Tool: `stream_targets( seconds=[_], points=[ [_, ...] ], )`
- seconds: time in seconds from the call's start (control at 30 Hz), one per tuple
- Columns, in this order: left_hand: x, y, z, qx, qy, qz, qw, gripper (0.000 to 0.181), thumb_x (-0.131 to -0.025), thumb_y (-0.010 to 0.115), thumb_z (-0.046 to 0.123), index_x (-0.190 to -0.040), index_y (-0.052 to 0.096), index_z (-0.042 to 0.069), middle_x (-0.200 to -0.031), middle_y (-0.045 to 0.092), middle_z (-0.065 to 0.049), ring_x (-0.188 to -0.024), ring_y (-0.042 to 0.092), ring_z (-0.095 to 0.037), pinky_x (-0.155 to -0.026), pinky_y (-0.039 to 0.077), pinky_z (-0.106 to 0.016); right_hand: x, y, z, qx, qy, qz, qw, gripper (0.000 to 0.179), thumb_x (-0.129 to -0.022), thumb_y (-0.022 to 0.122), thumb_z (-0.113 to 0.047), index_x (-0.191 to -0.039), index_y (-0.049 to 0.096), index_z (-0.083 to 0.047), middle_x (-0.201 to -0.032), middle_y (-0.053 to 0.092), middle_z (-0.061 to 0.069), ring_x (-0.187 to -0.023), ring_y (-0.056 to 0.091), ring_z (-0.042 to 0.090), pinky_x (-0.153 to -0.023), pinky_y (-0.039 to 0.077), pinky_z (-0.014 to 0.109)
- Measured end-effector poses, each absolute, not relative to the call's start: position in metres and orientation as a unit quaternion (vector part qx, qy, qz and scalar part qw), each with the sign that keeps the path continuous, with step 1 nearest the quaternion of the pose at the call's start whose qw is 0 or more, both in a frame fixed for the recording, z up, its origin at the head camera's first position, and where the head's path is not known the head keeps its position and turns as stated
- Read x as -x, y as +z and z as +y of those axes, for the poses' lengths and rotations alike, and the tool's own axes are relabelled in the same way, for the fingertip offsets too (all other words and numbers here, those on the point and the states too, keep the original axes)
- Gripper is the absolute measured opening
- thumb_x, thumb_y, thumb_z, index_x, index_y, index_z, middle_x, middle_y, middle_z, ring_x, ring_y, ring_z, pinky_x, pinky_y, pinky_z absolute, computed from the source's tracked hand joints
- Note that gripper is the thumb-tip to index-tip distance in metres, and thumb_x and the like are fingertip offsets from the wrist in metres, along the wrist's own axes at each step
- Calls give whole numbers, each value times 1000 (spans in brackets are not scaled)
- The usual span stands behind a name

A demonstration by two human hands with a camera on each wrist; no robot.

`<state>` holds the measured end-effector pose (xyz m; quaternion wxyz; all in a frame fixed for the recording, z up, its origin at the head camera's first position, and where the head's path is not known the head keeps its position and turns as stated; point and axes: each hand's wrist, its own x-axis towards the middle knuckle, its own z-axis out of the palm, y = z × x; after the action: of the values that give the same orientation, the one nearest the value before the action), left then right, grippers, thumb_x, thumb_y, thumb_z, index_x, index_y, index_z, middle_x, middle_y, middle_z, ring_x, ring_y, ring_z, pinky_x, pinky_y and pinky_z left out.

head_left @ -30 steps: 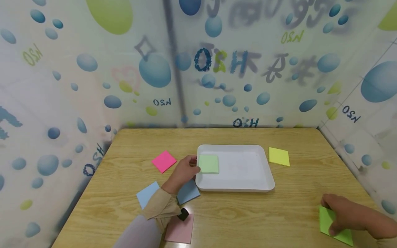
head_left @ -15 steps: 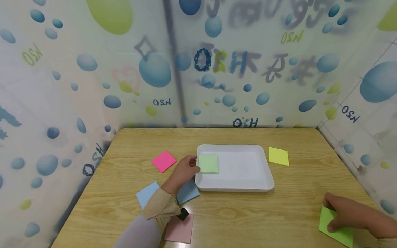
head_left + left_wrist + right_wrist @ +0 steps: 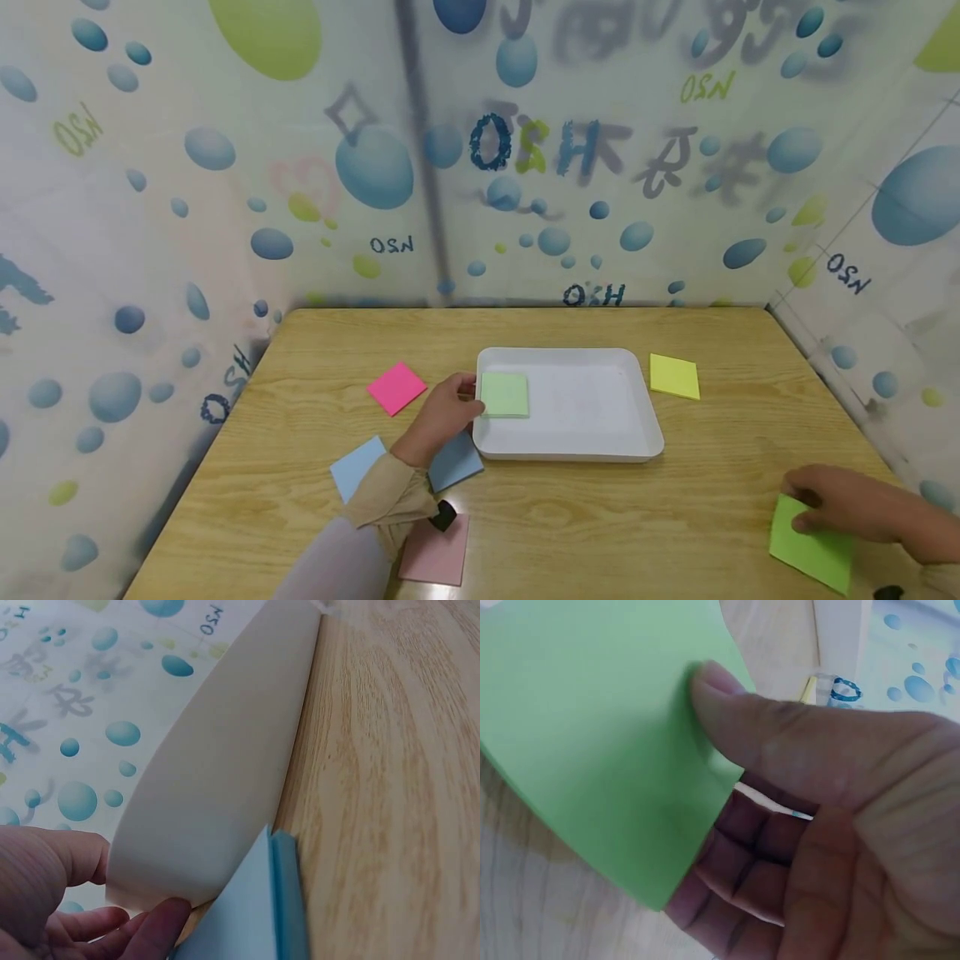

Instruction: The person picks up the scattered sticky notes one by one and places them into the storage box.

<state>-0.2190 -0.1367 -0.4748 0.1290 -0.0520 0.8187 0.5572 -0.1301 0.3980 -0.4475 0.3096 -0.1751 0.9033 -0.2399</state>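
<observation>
A shallow white tray (image 3: pixel 585 404) stands on the wooden table, with a pale green sticky-note pad (image 3: pixel 505 395) lying flat at its left end. My left hand (image 3: pixel 444 414) grips the tray's left wall between thumb and fingers; the left wrist view shows that wall (image 3: pixel 202 765) close up. At the right of the table, my right hand (image 3: pixel 851 504) pinches a bright green sticky-note pad (image 3: pixel 813 550) by its edge. In the right wrist view the thumb lies on top of the slightly bent green pad (image 3: pixel 607 727) and the fingers curl beneath.
A hot pink pad (image 3: pixel 397 389) lies left of the tray, a yellow pad (image 3: pixel 674 377) right of it. Nearer are a light blue pad (image 3: pixel 357 468), a darker blue pad (image 3: pixel 457 464) under the left wrist and a dusty pink pad (image 3: pixel 435 552). Patterned curtains (image 3: pixel 555 167) surround the table (image 3: pixel 600 533).
My right hand's thumb has shifted away from me toward the green pad's far edge, and the pad has tilted slightly. The left hand and the tray hold their place.
</observation>
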Motion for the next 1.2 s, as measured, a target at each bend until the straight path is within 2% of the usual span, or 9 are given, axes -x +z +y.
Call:
stream_targets(
  seconds=[0.13, 0.3, 0.53, 0.7, 0.93, 1.03, 1.2],
  points=[
    [219, -475, -137, 48, 559, 818, 128, 49, -94, 67, 12, -142, 57, 5, -131, 64, -15, -109, 65, -25, -73, 59, -32, 131, -445, 398, 231, -250, 901, 269, 28, -96, 71, -19, -83, 47, -12, -74, 33, -14, -67, 32, -4, -56, 26, 25],
    [220, -476, -138, 47, 558, 819, 126, 49, -94, 67, 12, -142, 57, 6, -130, 64, -14, -109, 65, -25, -73, 59, -32, 132, -442, 393, 249, -248, 906, 237, 19, -99, 66, -15, -87, 52, -14, -76, 40, -17, -69, 36, -7, -57, 29, 23],
    [220, -479, -138, 46, 556, 820, 127, 50, -94, 68, 13, -142, 57, 6, -129, 64, -14, -109, 65, -25, -73, 59, -33, 135, -442, 391, 279, -282, 893, 213, 18, -101, 63, -6, -88, 52, -11, -78, 39, -19, -70, 37, -8, -56, 29, 23],
    [220, -477, -137, 46, 557, 819, 129, 51, -94, 68, 14, -143, 56, 6, -129, 63, -13, -109, 64, -25, -73, 59, -32, 139, -443, 388, 293, -318, 876, 212, 15, -102, 59, -4, -91, 54, -12, -77, 43, -17, -71, 42, -6, -55, 32, 23],
    [219, -476, -138, 44, 554, 822, 126, 50, -95, 68, 13, -143, 56, 6, -130, 63, -14, -110, 64, -25, -74, 59, -32, 147, -437, 379, 291, -390, 839, 244, 13, -107, 50, -1, -98, 56, -9, -75, 48, 7, -68, 50, 10, -53, 37, 28],
    [219, -476, -138, 43, 553, 823, 124, 50, -95, 68, 12, -143, 57, 5, -130, 64, -14, -110, 64, -25, -73, 59, -32, 151, -431, 373, 248, -402, 840, 266, 11, -109, 47, -7, -104, 58, -6, -79, 53, 7, -69, 53, 14, -54, 41, 29],
    [218, -475, -137, 43, 555, 821, 125, 50, -94, 68, 11, -143, 57, 5, -129, 64, -14, -108, 65, -25, -73, 59, -32, 158, -422, 360, 172, -434, 833, 298, 21, -111, 45, -16, -114, 55, 2, -89, 60, 0, -77, 59, 13, -63, 50, 28]
  ],
)
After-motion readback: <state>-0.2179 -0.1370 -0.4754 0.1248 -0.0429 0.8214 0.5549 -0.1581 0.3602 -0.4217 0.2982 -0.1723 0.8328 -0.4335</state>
